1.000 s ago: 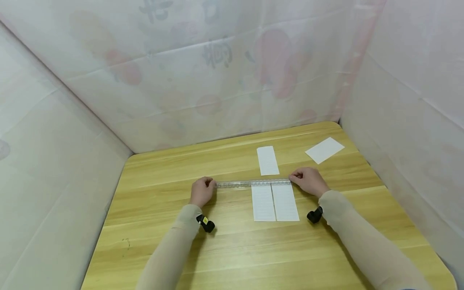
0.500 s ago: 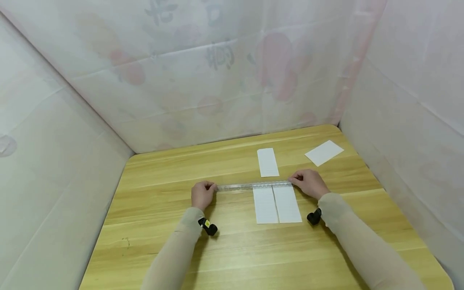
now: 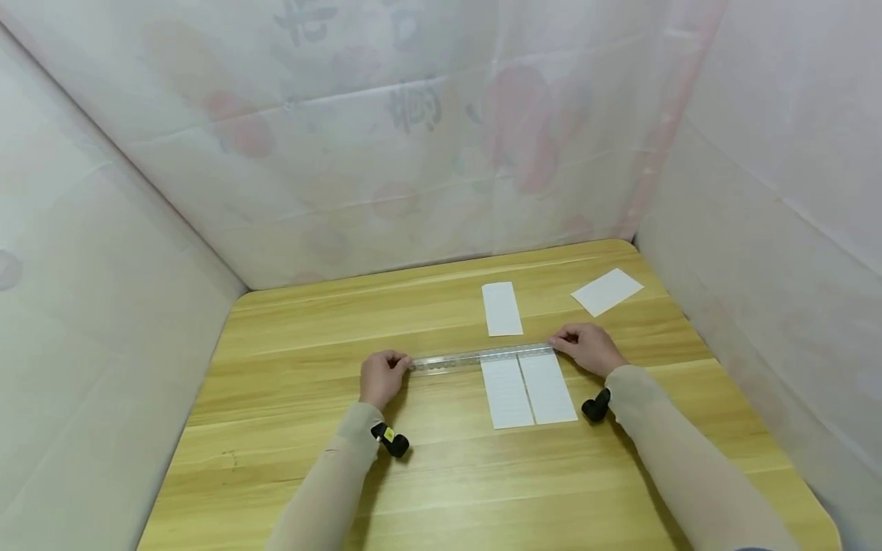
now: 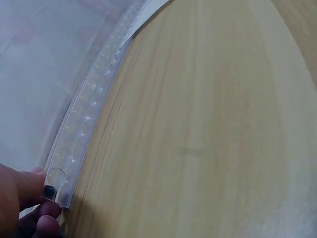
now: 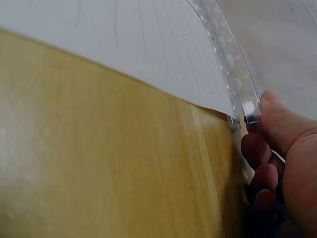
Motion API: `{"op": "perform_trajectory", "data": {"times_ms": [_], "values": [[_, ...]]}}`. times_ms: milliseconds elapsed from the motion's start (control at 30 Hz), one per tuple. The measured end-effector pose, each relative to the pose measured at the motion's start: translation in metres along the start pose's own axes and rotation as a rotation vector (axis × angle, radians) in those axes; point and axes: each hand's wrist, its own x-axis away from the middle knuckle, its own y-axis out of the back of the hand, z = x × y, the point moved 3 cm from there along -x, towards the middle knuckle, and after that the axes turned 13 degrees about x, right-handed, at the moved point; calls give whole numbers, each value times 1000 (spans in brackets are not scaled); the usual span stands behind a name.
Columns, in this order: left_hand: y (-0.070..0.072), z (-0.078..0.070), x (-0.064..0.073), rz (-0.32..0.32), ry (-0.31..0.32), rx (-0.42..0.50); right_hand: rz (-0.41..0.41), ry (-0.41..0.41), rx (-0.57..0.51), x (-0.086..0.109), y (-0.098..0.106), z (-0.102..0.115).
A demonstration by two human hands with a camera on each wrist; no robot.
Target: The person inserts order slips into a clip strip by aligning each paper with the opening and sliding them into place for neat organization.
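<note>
A long clear plastic ruler (image 3: 444, 362) with a wavy patterned strip lies across the middle of the table, its left end slightly nearer the person. My left hand (image 3: 381, 379) pinches its left end between thumb and fingers; the left wrist view shows the thumb (image 4: 30, 184) on top near a round hole. At the right end my right hand (image 3: 589, 348) pinches the ruler, thumb (image 5: 277, 116) on top. Two white lined paper slips, left (image 3: 508, 394) and right (image 3: 549, 389), lie side by side below it with a narrow gap between. Their top edges meet or pass under the ruler.
Beyond the ruler lies a third paper slip (image 3: 502, 310), and a fourth (image 3: 608, 292) sits tilted at the back right. The wooden table (image 3: 289, 321) is bounded by pale fabric walls (image 3: 386, 176) at the back and sides.
The ruler's left end has come toward the person with my left hand, so the ruler slants more. The two slips below it have turned with it, lower ends shifting right.
</note>
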Motion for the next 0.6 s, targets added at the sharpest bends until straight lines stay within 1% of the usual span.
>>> {"op": "perform_trajectory", "data": {"times_ms": [267, 400, 500, 600], "values": [[3, -2, 5, 29, 5, 5, 22, -12, -23, 3, 2, 3], [5, -2, 7, 26, -3, 5, 28, -9, -37, 4, 2, 5], [7, -2, 8, 28, -12, 4, 26, -5, -35, 5, 1, 6], [6, -3, 9, 47, -15, -12, 33, 0, -20, 5, 1, 5]]}}
